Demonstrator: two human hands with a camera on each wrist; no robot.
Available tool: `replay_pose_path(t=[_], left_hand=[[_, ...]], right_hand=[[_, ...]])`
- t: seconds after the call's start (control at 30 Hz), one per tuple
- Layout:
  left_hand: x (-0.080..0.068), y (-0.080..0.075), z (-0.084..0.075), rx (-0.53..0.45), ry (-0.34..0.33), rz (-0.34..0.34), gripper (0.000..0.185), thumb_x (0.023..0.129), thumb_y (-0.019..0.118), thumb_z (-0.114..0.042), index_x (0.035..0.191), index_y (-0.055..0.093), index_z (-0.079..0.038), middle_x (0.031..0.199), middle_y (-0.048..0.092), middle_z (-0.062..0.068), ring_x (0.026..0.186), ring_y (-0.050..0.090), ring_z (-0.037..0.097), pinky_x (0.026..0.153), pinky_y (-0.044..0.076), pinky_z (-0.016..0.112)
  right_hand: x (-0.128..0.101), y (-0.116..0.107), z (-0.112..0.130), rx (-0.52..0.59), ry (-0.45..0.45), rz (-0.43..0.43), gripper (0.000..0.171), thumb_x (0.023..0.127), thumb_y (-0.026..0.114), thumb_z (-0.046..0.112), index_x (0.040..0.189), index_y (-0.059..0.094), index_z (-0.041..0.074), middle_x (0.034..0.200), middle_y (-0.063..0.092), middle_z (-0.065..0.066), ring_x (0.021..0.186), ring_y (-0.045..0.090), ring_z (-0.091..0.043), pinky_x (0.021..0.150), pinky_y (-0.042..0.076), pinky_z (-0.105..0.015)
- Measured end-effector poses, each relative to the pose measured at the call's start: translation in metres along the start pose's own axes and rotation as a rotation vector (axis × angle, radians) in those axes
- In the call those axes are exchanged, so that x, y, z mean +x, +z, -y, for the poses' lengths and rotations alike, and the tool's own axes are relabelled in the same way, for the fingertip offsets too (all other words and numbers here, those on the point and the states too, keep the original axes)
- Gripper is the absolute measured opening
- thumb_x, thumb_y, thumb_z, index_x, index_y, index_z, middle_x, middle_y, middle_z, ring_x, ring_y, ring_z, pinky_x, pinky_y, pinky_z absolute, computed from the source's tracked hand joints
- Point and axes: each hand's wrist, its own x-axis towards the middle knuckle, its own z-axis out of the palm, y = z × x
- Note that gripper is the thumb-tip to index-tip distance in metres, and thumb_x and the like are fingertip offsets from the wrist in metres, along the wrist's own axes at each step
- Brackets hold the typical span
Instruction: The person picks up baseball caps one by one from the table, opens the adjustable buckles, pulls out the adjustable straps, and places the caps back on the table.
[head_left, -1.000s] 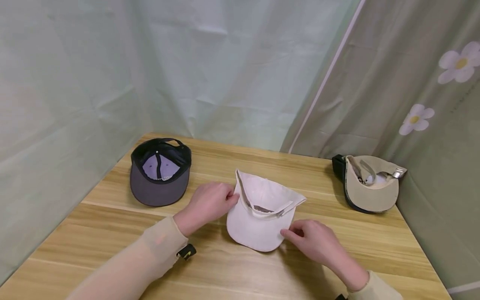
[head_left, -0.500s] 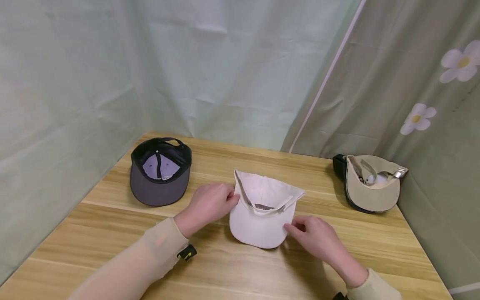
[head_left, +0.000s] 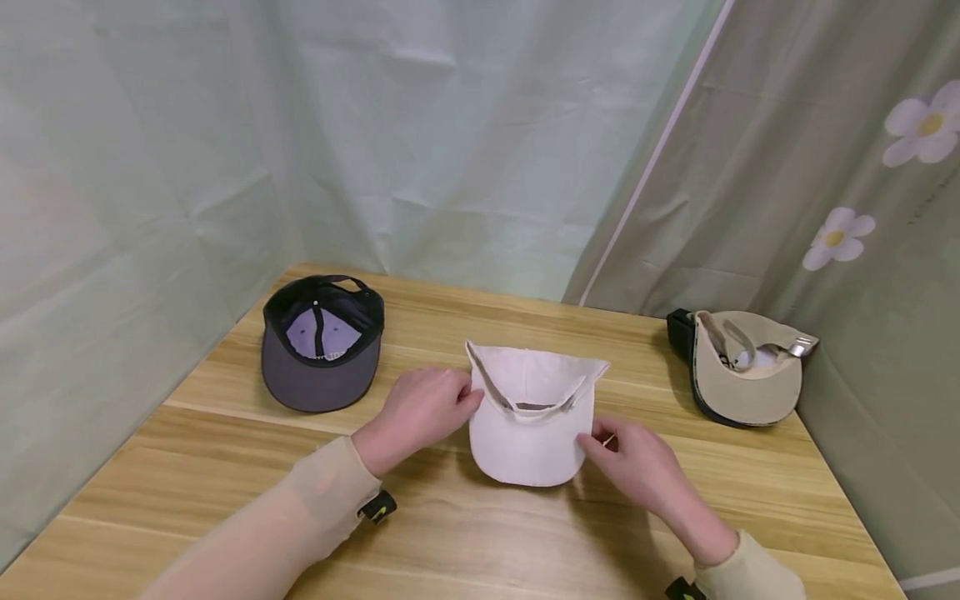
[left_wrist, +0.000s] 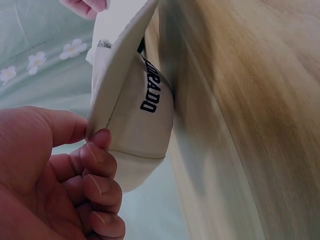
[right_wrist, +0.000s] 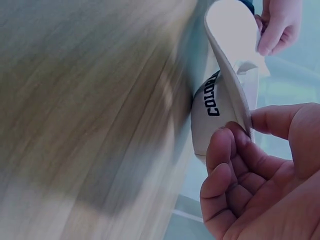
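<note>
**Both hands on the white cap at mid-table**

At the far left of the wooden table [head_left: 225, 467] we see a dark cap [head_left: 321, 343] lying upside down, its purple lining showing and its grey brim toward us. It sits well apart from the hands.

Moving right, we come to the left hand [head_left: 420, 410], which reaches in from a beige sleeve [head_left: 300, 517] and pinches the left edge of the white cap [head_left: 531, 408]. In the left wrist view the thumb and curled fingers [left_wrist: 97, 155] close on the edge of the brim, just beside dark printed lettering on the cap's crown.

The white cap lies upside down in the middle of the table, brim toward us and open crown with its back strap facing away, resting on the wood between the two hands.

The right hand [head_left: 637, 467] grasps the cap's right edge; in the right wrist view we see its thumb and fingertips [right_wrist: 230, 145] pinching the brim.

At the far right, near the table's edge and the flowered curtain [head_left: 862, 208], a tan cap [head_left: 742, 367] lies upside down with a metal buckle on its strap.
</note>
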Motion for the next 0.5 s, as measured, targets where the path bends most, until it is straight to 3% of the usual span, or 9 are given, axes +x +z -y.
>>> replay_pose_path(t=[0.2,0.5], left_hand=[[0.000,-0.001,-0.003,-0.002,0.010,-0.010,0.041,0.106,0.072,-0.029,0.068,0.059,-0.020,0.058,0.050,-0.006,0.053,0.047,0.014,0.052,0.036,0.033],[0.001,0.000,-0.005,-0.003,0.026,-0.016,0.042,0.106,0.071,-0.029,0.067,0.057,-0.021,0.057,0.048,-0.007,0.052,0.046,0.014,0.052,0.035,0.033]], right_hand=[[0.002,-0.003,0.000,0.075,0.028,-0.008,0.018,0.108,0.071,0.034,0.101,0.072,0.017,0.082,0.065,0.003,0.076,0.057,-0.015,0.069,0.046,-0.037],[0.003,-0.012,0.000,0.208,0.041,-0.025,0.017,0.111,0.068,0.027,0.106,0.070,0.011,0.082,0.069,-0.005,0.073,0.065,-0.020,0.063,0.048,-0.032]])
